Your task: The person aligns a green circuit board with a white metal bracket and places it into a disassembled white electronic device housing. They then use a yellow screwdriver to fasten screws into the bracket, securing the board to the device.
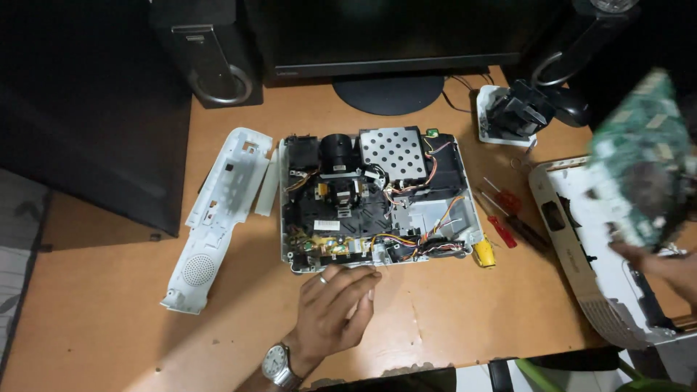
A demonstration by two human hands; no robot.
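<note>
An opened projector chassis (377, 199) lies on the wooden desk, its lens, perforated metal shield and coloured wires exposed. My left hand (334, 305), with a ring and a wristwatch, rests just below the chassis' front edge, fingers loosely curled and holding nothing. My right hand (664, 265) is at the far right, gripping a green circuit board (642, 156) that is raised and blurred above the white top cover (581, 247).
A white side panel (214, 210) lies left of the chassis. Two red-handled screwdrivers (504, 210) and a yellow part (484, 252) sit to its right. A monitor stand (388, 93), speakers (214, 54) and a black lens block on a white base (512, 112) stand behind.
</note>
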